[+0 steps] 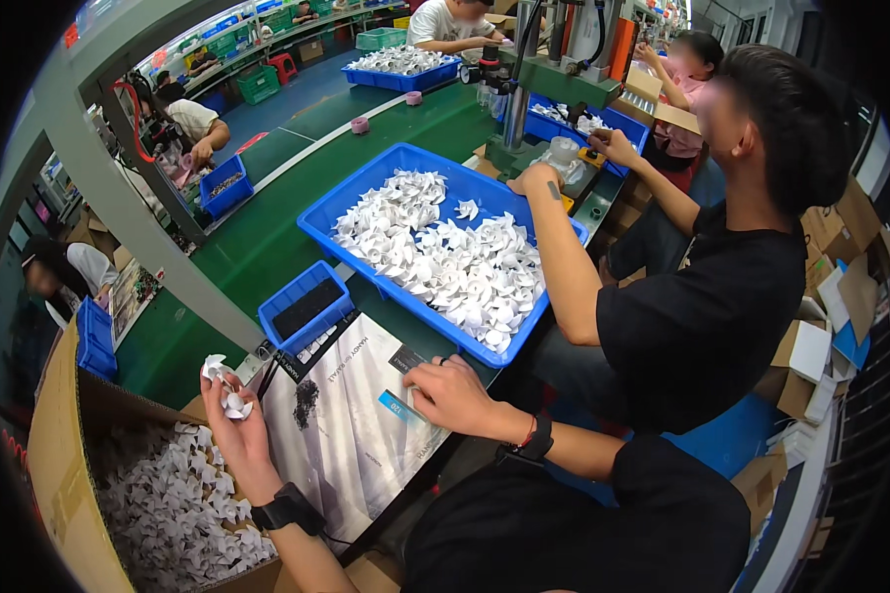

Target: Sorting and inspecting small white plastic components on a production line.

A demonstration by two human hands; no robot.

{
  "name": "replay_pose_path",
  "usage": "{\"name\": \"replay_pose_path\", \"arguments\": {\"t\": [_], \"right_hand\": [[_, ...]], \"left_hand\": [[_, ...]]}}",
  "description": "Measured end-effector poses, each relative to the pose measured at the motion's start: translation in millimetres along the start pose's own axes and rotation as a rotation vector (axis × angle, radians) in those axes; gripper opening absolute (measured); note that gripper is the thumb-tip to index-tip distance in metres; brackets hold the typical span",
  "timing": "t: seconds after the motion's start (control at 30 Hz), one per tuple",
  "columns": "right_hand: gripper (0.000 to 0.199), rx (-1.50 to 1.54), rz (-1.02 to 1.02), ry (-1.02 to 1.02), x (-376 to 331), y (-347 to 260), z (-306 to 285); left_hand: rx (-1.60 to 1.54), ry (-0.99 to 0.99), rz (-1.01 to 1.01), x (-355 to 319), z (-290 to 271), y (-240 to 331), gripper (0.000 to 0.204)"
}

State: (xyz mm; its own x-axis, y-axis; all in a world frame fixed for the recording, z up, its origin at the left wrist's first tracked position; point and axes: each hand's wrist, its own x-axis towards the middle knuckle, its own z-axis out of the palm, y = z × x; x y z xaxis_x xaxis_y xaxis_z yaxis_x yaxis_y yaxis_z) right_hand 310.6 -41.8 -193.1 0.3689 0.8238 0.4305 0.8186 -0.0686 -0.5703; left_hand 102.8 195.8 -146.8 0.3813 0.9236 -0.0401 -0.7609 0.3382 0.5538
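Observation:
My left hand [237,435] is raised above the near left side, its fingers curled around a few small white bladed plastic parts [235,403] like little fan wheels. Over the grey printed sheet [341,435] on the bench, my right hand [457,395] rests with its fingers apart, beside a blue label strip [398,406]; nothing shows in it. A small pile of black bits [307,402] lies on the sheet. Beyond my right hand stands a large blue tray [311,222] heaped with white bladed parts [445,257].
An open cardboard box [64,465] of the same white parts stands at left. A small blue bin [272,318] with a black bottom sits behind the sheet. A co-worker [702,287] in black works at a green bench press [574,84] on the right. Pink rolls [360,126] lie on the green belt.

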Motion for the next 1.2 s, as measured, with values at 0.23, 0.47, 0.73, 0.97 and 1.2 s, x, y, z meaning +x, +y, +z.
{"name": "replay_pose_path", "arguments": {"t": [0.23, 0.47, 0.73, 0.97, 1.2], "right_hand": [[0.006, 0.163, -0.101, 0.029, 28, -4, 20], [0.007, 0.433, -0.008, -0.21, 80, -32, 33], [0.007, 0.277, -0.274, -0.534, 103, -52, 83], [0.009, -0.008, -0.391, -0.564, 112, -63, 93], [0.011, 0.102, -0.363, -0.538, 125, -59, 93]], "left_hand": [[-0.113, -0.014, -0.113, 25, -45, -16, 0.013], [0.005, -0.059, -0.007, 17, -25, -19, 0.022], [0.111, 0.057, 0.064, 10, -36, -20, 0.023], [0.177, 0.016, 0.077, 15, -36, -19, 0.029], [0.473, 0.07, 0.125, 2, -15, -24, 0.035]]}}
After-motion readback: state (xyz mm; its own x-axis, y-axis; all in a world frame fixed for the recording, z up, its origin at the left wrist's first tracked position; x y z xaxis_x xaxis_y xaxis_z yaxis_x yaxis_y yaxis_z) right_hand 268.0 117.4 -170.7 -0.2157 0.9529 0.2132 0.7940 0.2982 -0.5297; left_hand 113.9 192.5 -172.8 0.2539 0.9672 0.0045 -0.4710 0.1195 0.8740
